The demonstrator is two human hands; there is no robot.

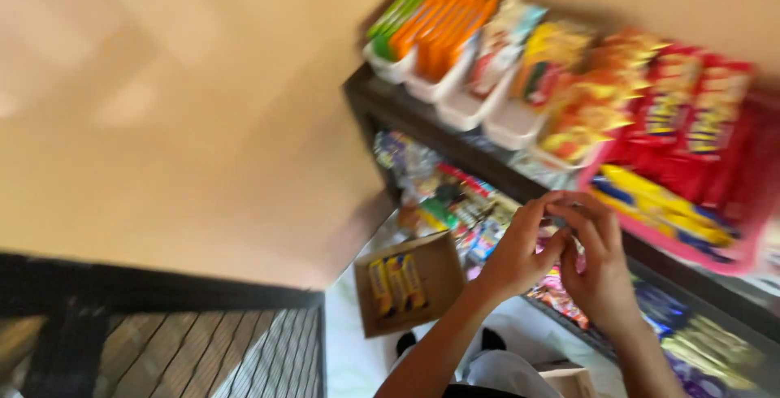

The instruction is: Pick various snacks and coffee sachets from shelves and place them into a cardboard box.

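Small item [561,221] — blurred, pinched between both hands' fingertips.

We note glossy plastic snack packets [682,114] in smooth white plastic tubs [463,110] above the hands, matt cardboard box [443,280] left.

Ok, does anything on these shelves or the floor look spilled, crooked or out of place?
Nothing clearly stands out. The cardboard box lies open on the floor with yellow packets inside, and the white bins sit in a row. The blur hides finer detail.
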